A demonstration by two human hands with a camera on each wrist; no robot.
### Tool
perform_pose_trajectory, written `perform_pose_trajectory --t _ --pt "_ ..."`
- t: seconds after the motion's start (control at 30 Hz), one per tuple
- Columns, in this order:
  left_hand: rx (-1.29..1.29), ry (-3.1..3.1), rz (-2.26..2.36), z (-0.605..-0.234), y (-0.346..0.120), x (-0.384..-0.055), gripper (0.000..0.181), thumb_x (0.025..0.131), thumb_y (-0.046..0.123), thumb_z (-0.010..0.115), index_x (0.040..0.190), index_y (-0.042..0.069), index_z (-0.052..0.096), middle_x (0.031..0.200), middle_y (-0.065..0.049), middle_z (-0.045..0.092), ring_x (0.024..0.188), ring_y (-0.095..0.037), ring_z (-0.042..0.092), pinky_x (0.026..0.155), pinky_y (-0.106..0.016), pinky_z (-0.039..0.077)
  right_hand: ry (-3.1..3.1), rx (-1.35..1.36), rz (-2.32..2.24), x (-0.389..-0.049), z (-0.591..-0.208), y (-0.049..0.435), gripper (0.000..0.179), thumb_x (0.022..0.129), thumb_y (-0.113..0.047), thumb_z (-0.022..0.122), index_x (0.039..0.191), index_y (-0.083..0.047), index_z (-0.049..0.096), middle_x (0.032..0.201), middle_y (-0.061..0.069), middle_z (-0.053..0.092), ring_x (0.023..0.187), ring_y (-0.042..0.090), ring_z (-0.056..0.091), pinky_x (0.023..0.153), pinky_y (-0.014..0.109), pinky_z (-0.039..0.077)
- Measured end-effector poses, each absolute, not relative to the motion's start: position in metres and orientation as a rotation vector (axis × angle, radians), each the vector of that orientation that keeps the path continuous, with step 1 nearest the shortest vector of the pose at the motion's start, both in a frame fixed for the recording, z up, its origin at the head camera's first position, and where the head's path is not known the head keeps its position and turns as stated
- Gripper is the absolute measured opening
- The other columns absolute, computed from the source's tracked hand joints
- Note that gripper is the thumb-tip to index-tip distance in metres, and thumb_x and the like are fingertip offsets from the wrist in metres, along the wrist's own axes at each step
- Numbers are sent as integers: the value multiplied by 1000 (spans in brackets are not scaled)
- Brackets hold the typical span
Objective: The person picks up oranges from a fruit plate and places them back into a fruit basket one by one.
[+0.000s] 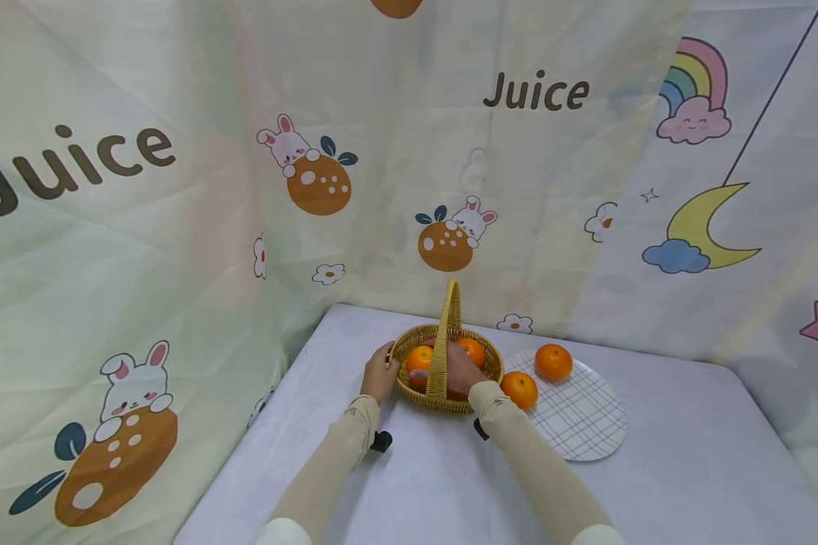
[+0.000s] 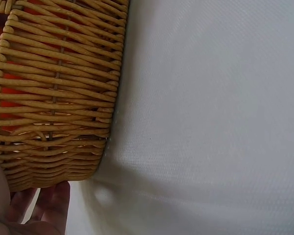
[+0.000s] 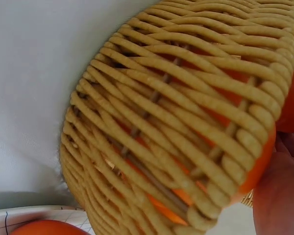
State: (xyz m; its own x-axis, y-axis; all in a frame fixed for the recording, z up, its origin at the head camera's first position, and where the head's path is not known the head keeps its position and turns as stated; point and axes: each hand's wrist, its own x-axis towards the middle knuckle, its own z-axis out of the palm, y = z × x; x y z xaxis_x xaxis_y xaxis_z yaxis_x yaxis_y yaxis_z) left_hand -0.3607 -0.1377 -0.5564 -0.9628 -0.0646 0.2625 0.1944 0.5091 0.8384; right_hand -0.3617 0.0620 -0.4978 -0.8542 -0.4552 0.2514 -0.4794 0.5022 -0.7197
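A woven wicker basket (image 1: 436, 406) with a tall arched handle (image 1: 453, 303) holds several oranges. My left hand (image 1: 379, 374) grips the basket's left end, and in the left wrist view its fingers (image 2: 54, 205) show beyond the wicker wall. Reaching into the basket under the handle, my right hand (image 1: 462, 369) has its thumb and a finger around the orange (image 1: 419, 357) on the left side. Another orange (image 1: 471, 350) lies behind that hand. Part of the right hand's grip is hidden by the handle. In the right wrist view, oranges (image 3: 267, 164) press near the rim beside the hand.
Right of the basket lies a round white plate (image 1: 586, 424) with a grid pattern. One orange (image 1: 554, 362) is at its back edge and another orange (image 1: 520, 390) at its left edge, close to the basket. Printed curtains (image 1: 409, 151) stand behind the white-covered table (image 1: 695, 454).
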Motion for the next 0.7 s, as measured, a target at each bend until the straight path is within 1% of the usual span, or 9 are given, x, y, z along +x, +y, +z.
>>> perform_pose_trajectory --t 0.13,0.23,0.43,0.7 --pt "-100 -2494 -1425 -556 -136 -361 45 93 1 54 138 -3 50 133 -21 55 115 -33 57 96 -44 50 -2758 795 1223 -361 -498 62 71 80 -42 78 134 -1 56 121 10 61 106 25 58 95 46 49" --pt "-113 -2493 -1417 -556 -136 -361 45 93 0 54 138 -4 50 133 -22 54 114 -33 57 96 -44 50 -2812 768 1186 -361 -498 62 73 80 -44 77 135 -2 55 123 10 61 107 25 58 97 47 47" --pt "-99 -2498 -1445 -557 -136 -362 46 93 1 54 139 -2 50 133 -21 55 114 -33 57 96 -45 50 -2862 789 1114 -360 -501 62 65 82 -40 77 132 -2 58 126 16 61 109 27 57 102 48 44" --pt "-84 -2509 -1450 -556 -138 -364 46 93 2 54 139 -1 49 134 -20 55 115 -32 57 96 -44 50 -2829 811 1122 -360 -502 61 60 84 -35 76 129 1 60 123 17 62 110 27 57 102 47 43"
